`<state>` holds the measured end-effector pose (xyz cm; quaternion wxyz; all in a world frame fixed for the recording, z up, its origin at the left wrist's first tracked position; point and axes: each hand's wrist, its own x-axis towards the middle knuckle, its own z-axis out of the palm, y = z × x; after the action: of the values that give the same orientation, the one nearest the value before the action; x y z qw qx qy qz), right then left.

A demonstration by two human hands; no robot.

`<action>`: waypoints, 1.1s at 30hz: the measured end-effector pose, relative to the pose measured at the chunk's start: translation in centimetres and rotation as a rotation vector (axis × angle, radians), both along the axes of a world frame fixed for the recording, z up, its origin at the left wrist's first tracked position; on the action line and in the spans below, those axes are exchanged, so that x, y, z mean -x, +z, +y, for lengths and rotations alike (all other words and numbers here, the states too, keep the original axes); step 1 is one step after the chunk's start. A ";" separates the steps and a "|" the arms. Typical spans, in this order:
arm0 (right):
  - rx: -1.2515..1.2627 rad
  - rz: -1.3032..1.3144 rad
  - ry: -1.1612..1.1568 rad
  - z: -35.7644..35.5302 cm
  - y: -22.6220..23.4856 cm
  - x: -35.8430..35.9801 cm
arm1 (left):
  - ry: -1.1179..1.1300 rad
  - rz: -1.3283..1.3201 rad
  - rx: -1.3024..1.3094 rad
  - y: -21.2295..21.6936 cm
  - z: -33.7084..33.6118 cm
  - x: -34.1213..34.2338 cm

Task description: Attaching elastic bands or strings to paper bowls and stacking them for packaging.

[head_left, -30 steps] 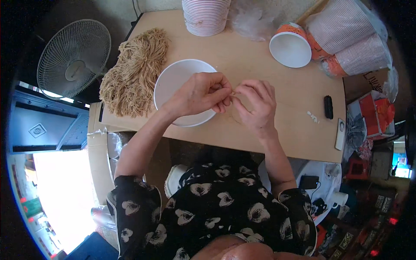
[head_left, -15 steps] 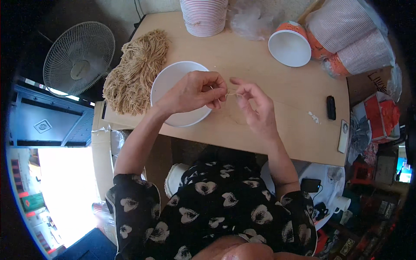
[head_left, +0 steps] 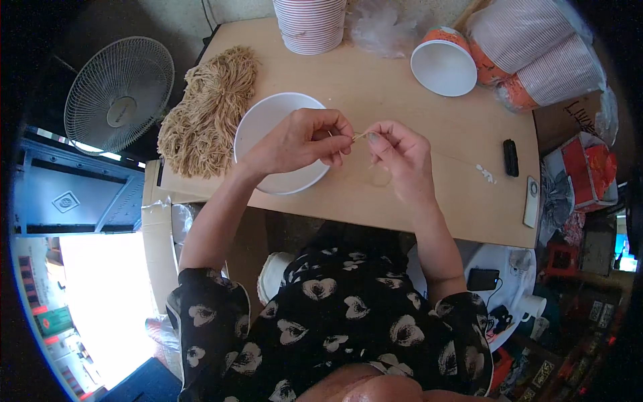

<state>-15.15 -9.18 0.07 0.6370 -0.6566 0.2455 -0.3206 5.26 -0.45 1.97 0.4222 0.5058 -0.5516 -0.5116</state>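
Observation:
My left hand (head_left: 301, 139) hovers over the right part of a white bowl (head_left: 253, 128), its fingers pinched on one end of a thin tan strand (head_left: 360, 136). From the right, my right hand (head_left: 400, 149) pinches the strand's other end, thumb against forefinger. A short span of it shows between the two hands, and a thin loop seems to hang below my right fingers. Left of the bowl lies a heap of tan stringy bundles (head_left: 209, 110), like dried noodles or yarn. The bowl's visible inside is plain white.
A tall stack of paper bowls (head_left: 309, 27) stands at the back. Farther right are an orange-and-white paper tub (head_left: 443, 67) on its side and bagged stacks (head_left: 536, 40). A black object (head_left: 511, 158) and white bits (head_left: 485, 174) lie at right; a fan (head_left: 120, 97) stands left.
My right fingers have closed in on the strand, and the right forefinger, earlier stretched out, is now curled. My left hand has hardly moved. The whole view has shifted slightly.

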 end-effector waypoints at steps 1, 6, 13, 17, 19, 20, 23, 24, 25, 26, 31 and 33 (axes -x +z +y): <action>-0.137 -0.036 0.022 0.0 0.0 -0.2 | 0.001 -0.001 -0.001 0.2 0.2 0.1; -0.374 -0.080 0.068 -0.6 -1.0 -0.3 | 0.118 -0.193 0.099 0.5 0.9 0.9; -0.442 -0.108 0.034 -0.4 -1.0 -0.6 | 0.158 -0.259 0.155 -0.2 1.3 1.1; -0.470 -0.114 0.050 -0.3 -1.1 -0.7 | 0.165 -0.271 0.165 -0.1 1.3 1.2; -0.486 -0.090 0.072 -0.3 -1.4 -0.9 | 0.174 -0.284 0.180 -0.2 1.4 1.2; -0.489 -0.094 0.066 -0.2 -1.4 -1.0 | 0.202 -0.301 0.220 -0.4 1.4 1.3; -0.512 -0.053 0.079 -0.2 -1.3 -1.2 | 0.240 -0.345 0.303 -0.4 1.4 1.4; -0.517 -0.051 0.110 -0.4 -1.3 -1.2 | 0.255 -0.371 0.349 -0.3 1.4 1.4; -0.521 -0.050 0.142 -0.5 -1.4 -1.2 | 0.254 -0.372 0.348 -0.3 1.4 1.5; -0.521 -0.051 0.140 -0.5 -1.2 -1.3 | 0.267 -0.430 0.384 -0.3 1.4 1.5; -0.536 -0.004 0.137 -0.3 -0.4 -1.5 | 0.296 -0.574 0.429 -0.4 1.7 1.5; -0.544 0.009 0.133 -0.4 -0.6 -1.5 | 0.345 -0.518 0.424 -0.5 1.8 1.7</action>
<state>-13.63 -9.55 -0.51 0.8085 -0.4773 0.2818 -0.1977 3.51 1.32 1.49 0.4439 0.6054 -0.6404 -0.1624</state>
